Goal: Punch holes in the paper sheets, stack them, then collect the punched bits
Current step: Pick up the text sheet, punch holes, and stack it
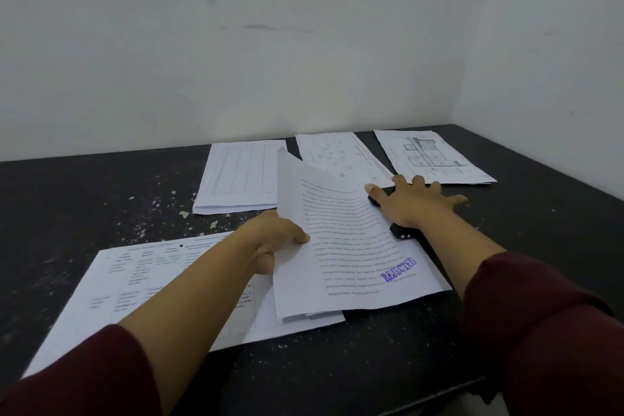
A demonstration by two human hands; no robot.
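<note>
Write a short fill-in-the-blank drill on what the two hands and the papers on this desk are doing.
1. The left hand holds the sheets stamped ____ in blue ink.
2. The right hand presses down on a ____ hole punch.
3. Along the desk's far edge lie ____ separate paper piles.

Missing words: REJECTED; black; three

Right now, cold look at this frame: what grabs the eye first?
The blue REJECTED stamp near the bottom of the text sheets, which the left hand grips at their left edge, mid-table. Just right of them, the right hand presses flat on a black hole punch at the sheets' right edge. White specks dot the dark table to the left.
</note>
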